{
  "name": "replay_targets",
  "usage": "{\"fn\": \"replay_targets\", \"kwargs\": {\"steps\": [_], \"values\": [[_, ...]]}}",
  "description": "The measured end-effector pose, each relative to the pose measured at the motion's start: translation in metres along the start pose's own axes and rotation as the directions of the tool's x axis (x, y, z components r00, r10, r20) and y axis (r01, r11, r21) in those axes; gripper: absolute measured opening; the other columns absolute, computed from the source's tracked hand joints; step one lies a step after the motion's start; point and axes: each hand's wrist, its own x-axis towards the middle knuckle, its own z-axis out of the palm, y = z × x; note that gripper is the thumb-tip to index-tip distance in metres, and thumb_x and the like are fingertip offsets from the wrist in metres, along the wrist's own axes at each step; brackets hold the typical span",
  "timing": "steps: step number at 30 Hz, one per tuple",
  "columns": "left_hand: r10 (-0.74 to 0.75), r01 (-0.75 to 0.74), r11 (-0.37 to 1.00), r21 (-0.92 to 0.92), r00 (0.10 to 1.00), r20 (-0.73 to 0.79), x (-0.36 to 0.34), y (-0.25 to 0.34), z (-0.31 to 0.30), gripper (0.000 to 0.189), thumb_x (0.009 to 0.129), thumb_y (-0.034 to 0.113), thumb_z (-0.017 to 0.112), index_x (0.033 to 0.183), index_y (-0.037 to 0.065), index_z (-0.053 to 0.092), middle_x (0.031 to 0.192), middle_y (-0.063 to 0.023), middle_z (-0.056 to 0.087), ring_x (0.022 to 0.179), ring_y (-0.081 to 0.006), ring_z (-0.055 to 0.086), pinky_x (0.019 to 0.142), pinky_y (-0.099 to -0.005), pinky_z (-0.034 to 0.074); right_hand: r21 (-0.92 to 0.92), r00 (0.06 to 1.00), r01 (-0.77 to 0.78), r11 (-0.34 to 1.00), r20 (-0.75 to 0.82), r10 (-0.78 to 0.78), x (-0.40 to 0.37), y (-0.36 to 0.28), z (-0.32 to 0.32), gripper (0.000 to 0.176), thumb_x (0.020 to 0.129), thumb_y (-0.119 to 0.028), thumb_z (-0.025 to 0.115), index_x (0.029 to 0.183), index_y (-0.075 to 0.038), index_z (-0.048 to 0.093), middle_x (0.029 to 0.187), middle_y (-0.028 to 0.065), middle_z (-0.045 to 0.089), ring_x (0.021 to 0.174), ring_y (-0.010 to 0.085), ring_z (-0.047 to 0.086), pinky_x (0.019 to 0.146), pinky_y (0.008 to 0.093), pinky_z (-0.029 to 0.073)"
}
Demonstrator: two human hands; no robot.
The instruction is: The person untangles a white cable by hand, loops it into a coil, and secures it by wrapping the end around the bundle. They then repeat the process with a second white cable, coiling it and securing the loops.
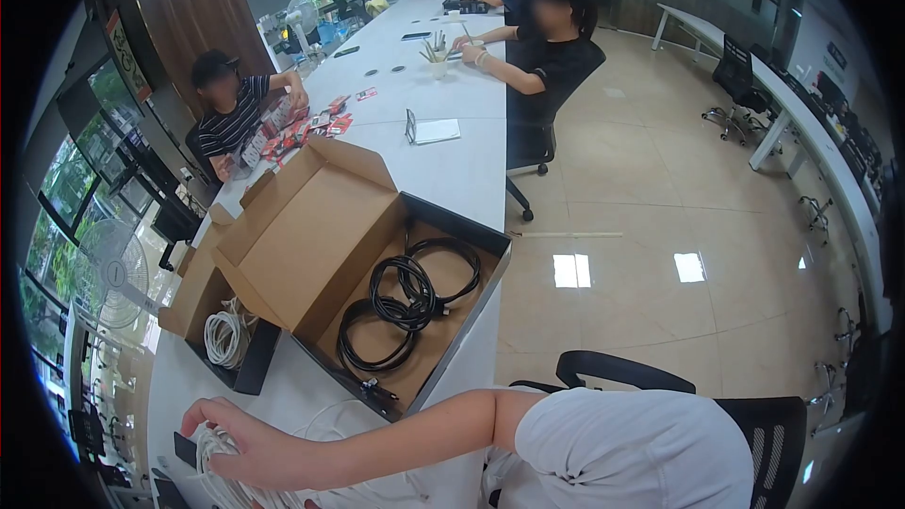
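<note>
My right hand [250, 448] reaches in from the right and is closed around a bundle of white cable [219, 460] at the lower left. Loose white cable strands [344, 419] trail across the table beneath my forearm. Only a sliver of skin shows at the bottom edge, perhaps my left hand; its fingers are hidden. Beyond my arm stands an open cardboard box [325, 217] with coiled black cables [407, 297] inside. To its left, a smaller open box [259, 363] holds a coil of white cable [229, 335]. A small dark flat piece [185, 450] is beside my fingertips.
The long white table [462, 151] runs away from me. A person [231, 118] at the left handles red-and-white packets [306, 129]; two more people sit along the right side. A black chair [764, 434] is near my elbow. Paper [437, 131] lies farther up the table.
</note>
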Motion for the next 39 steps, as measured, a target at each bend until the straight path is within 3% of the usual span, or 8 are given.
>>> {"fn": "replay_targets", "kwargs": {"steps": [9, 12, 15, 18, 24, 27, 30, 39], "values": [[-0.06, 0.069, 0.99, -0.12, 0.995, 0.076, -0.004, 0.001, -0.003, 0.033, 0.066, 0.009, 0.061, 0.094, -0.008, 0.058, 0.071, -0.0241, 0.059, 0.064, -0.0392, 0.061, 0.057, -0.0418, 0.046, -0.073, 0.995, 0.1, 0.992, 0.01, -0.1, -0.004, -0.003, 0.004, 0.037, 0.074, 0.002, 0.047, 0.11, -0.007, 0.042, 0.111, 0.0094, 0.036, 0.113, 0.0217, 0.037, 0.1, 0.0319, 0.028], [-0.072, 0.077, 0.996, -0.054, 0.994, 0.085, -0.007, -0.001, -0.003, 0.037, 0.065, 0.008, 0.058, 0.098, -0.009, 0.056, 0.074, -0.0261, 0.058, 0.069, -0.0438, 0.06, 0.06, -0.0445, 0.046, -0.103, 0.993, 0.119, 0.987, 0.015, -0.118, -0.003, -0.001, 0.003, 0.037, 0.074, 0.002, 0.048, 0.109, -0.006, 0.041, 0.111, 0.0096, 0.036, 0.113, 0.0217, 0.037, 0.1, 0.0321, 0.028], [-0.001, 0.003, 0.998, -0.06, 0.999, 0.039, -0.007, -0.01, 0.001, 0.039, 0.065, 0.008, 0.056, 0.099, -0.009, 0.056, 0.072, -0.0264, 0.057, 0.069, -0.0464, 0.058, 0.059, -0.0456, 0.045, -0.101, 0.967, 0.244, 0.964, -0.055, -0.251, -0.003, 0.005, 0.007, 0.037, 0.074, 0.0, 0.051, 0.109, -0.009, 0.042, 0.107, 0.0104, 0.038, 0.099, 0.0231, 0.041, 0.088, 0.033, 0.035], [0.02, -0.016, 0.997, -0.08, 0.998, 0.051, -0.007, -0.012, 0.0, 0.038, 0.064, 0.008, 0.055, 0.098, -0.009, 0.056, 0.073, -0.027, 0.056, 0.069, -0.047, 0.057, 0.059, -0.0457, 0.045, -0.134, 0.973, 0.221, 0.966, -0.041, -0.228, -0.004, 0.005, 0.007, 0.038, 0.073, 0.001, 0.051, 0.109, -0.008, 0.042, 0.107, 0.0105, 0.038, 0.099, 0.0229, 0.041, 0.087, 0.0329, 0.035], [0.005, -0.002, 0.998, -0.068, 0.999, 0.054, -0.008, -0.021, 0.007, 0.03, 0.068, 0.01, 0.056, 0.092, -0.007, 0.058, 0.07, -0.0249, 0.056, 0.062, -0.0437, 0.057, 0.055, -0.044, 0.044, -0.141, 0.976, 0.209, 0.968, -0.036, -0.216, -0.003, 0.001, 0.005, 0.039, 0.072, 0.001, 0.051, 0.109, -0.009, 0.042, 0.107, 0.0103, 0.037, 0.098, 0.0234, 0.041, 0.085, 0.0326, 0.035], [-0.193, 0.194, 0.978, -0.082, 0.981, 0.017, -0.007, -0.009, 0.011, 0.026, 0.071, 0.016, 0.061, 0.086, -0.006, 0.059, 0.066, -0.0219, 0.057, 0.058, -0.0394, 0.057, 0.053, -0.0435, 0.043, -0.15, 0.964, 0.252, 0.956, -0.049, -0.262, 0.003, 0.011, 0.004, 0.039, 0.072, 0.001, 0.051, 0.109, -0.01, 0.042, 0.107, 0.0104, 0.037, 0.099, 0.0246, 0.04, 0.086, 0.0329, 0.035], [-0.281, 0.284, 0.958, 0.041, 0.956, -0.081, -0.005, 0.004, 0.019, 0.025, 0.075, 0.019, 0.065, 0.081, -0.005, 0.059, 0.065, -0.0201, 0.058, 0.056, -0.0363, 0.057, 0.052, -0.0427, 0.043, -0.172, 0.958, 0.269, 0.947, -0.052, -0.282, 0.003, 0.012, 0.004, 0.04, 0.072, 0.001, 0.051, 0.109, -0.01, 0.042, 0.107, 0.0107, 0.037, 0.101, 0.0256, 0.04, 0.087, 0.0344, 0.034], [-0.203, 0.214, 0.977, 0.014, 0.943, -0.265, -0.026, -0.052, 0.058, 0.028, 0.079, 0.016, 0.068, 0.091, -0.005, 0.055, 0.069, -0.0141, 0.06, 0.064, -0.0265, 0.062, 0.064, -0.038, 0.051, -0.163, 0.969, 0.227, 0.96, -0.057, -0.238, -0.005, 0.0, 0.007, 0.039, 0.071, 0.002, 0.051, 0.108, -0.01, 0.043, 0.107, 0.0101, 0.038, 0.104, 0.0264, 0.039, 0.091, 0.0368, 0.032]]}}
